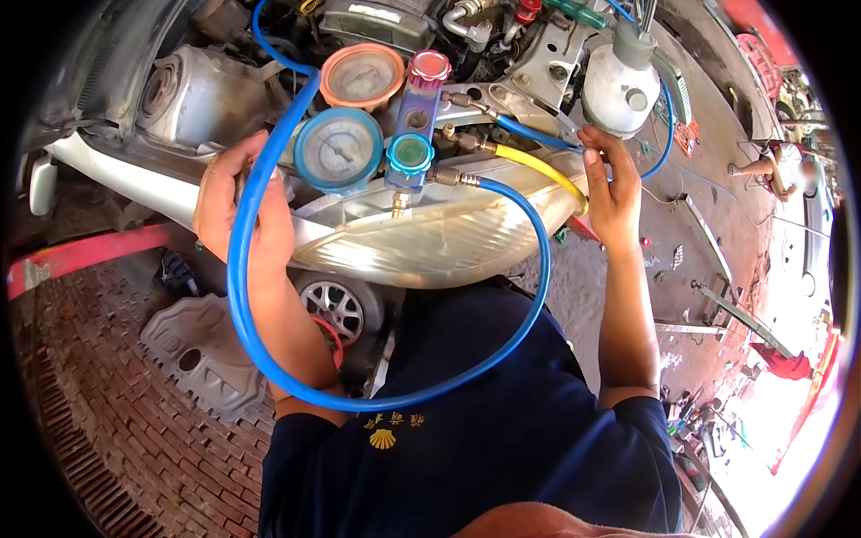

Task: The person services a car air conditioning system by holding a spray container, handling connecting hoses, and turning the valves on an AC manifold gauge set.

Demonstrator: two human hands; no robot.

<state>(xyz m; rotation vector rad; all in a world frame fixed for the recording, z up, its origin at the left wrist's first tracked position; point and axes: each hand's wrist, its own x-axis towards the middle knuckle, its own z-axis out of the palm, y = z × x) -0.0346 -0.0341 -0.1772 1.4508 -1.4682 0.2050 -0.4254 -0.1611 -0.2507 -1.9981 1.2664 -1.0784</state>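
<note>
A gauge manifold with a red-rimmed gauge [362, 75], a blue-rimmed gauge [338, 151], a red knob [430, 67] and a blue knob [411, 153] rests above the headlight [439, 229]. My left hand [244, 199] is beside the blue-rimmed gauge, fingers bent, partly behind the looping blue hose [240, 287]; what it holds, if anything, is hidden. My right hand [613, 193] is raised at the headlight's right end, fingertips close together by the yellow hose [543, 170] and the end of a blue hose. Whether it grips something is unclear.
A white spray bottle [619, 90] stands over the engine bay's right side. On the brick floor at lower left lies a grey plastic cover [202, 350], near a wheel [334, 309]. A red bar [90, 255] is at left. Another person [782, 170] is at far right.
</note>
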